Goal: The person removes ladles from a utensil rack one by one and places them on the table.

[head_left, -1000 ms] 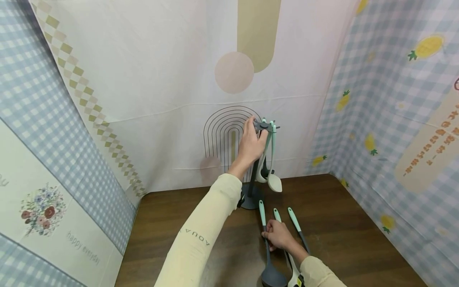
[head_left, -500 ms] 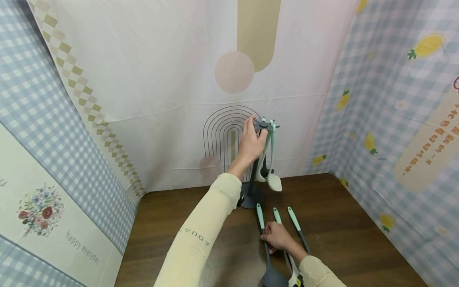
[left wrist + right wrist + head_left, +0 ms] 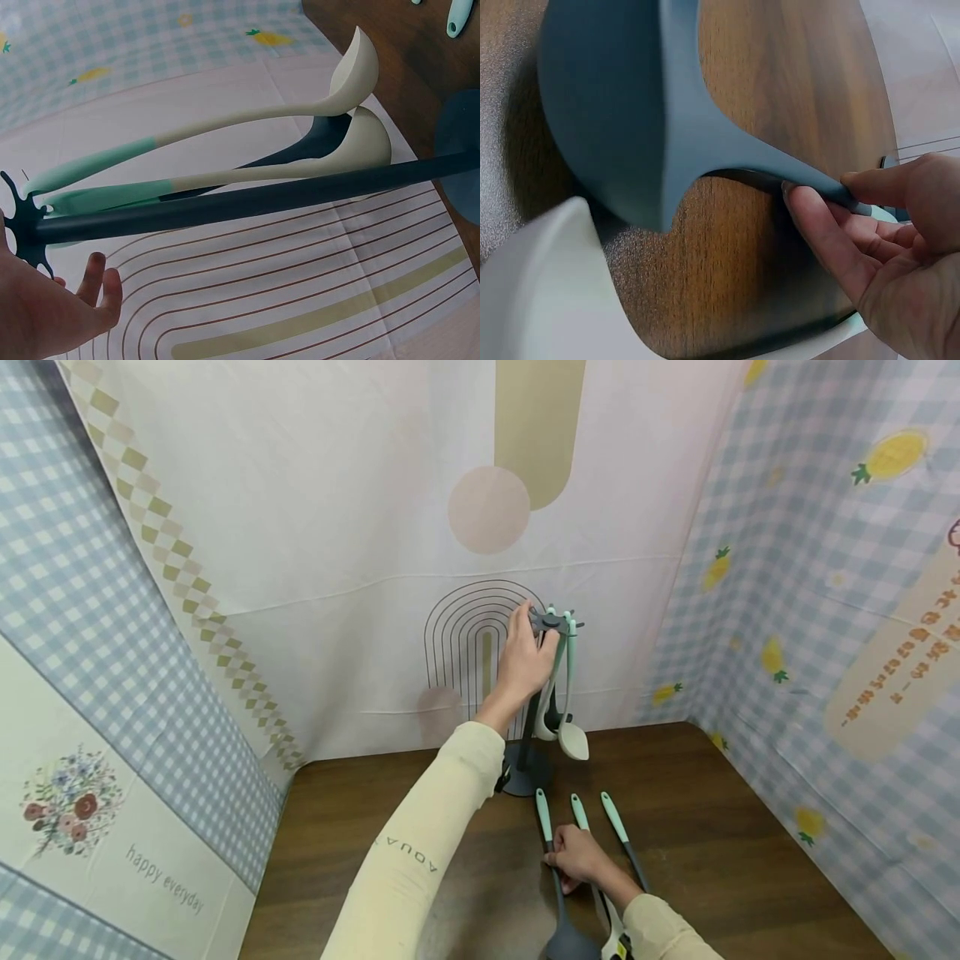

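My left hand (image 3: 525, 660) grips the hooked top of a dark grey utensil stand (image 3: 247, 199), thumb on one side and fingers on the other. From its hooks hang two cream utensils with mint handles, a spoon-like one (image 3: 356, 71) and a ladle (image 3: 371, 142), plus a dark-headed one (image 3: 319, 139) partly hidden behind. My right hand (image 3: 581, 856) pinches the neck of a grey ladle (image 3: 568, 935) with a mint handle, between thumb and fingertips. Its bowl (image 3: 607, 97) is close over the table in the right wrist view.
Beside the right hand lie a cream utensil (image 3: 612, 931) with a mint handle and a grey-necked one (image 3: 615, 818), its head hidden under my sleeve. The brown wooden table (image 3: 360, 827) meets a white cloth backdrop (image 3: 337, 527) behind the stand.
The grey ladle's handle end has shifted slightly left and toward me, with my right hand moving a little along with it. My left hand stays on the stand.
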Demonstrator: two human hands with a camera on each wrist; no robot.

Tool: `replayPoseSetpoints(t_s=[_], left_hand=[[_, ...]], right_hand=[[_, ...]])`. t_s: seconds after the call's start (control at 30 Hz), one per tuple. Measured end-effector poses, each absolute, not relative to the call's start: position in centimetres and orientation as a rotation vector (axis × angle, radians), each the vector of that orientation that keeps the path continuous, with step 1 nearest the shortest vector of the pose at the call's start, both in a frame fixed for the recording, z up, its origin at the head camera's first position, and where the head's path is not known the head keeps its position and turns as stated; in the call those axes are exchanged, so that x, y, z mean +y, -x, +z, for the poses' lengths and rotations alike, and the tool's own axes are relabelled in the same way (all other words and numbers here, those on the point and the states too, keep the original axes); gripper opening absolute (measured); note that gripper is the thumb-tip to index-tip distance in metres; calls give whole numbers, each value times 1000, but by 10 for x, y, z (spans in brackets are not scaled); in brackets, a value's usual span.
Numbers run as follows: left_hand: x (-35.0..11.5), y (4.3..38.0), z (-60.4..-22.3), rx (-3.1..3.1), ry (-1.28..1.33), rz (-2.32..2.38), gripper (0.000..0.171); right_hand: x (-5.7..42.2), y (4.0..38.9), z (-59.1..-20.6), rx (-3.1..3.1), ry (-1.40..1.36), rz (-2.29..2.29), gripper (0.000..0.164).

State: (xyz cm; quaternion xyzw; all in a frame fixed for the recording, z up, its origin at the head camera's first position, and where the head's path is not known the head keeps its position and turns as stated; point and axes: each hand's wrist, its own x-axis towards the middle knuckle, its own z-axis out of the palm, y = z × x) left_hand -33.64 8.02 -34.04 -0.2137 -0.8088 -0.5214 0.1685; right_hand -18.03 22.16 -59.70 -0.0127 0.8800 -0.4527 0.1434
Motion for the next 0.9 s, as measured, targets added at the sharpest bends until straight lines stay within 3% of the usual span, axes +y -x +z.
replayPoseSetpoints(t_s=[0.9], left_hand=[[80, 336, -341, -2303, 599, -1483, 71]], right_hand=[[220, 183, -597, 2577, -18, -1188, 29]])
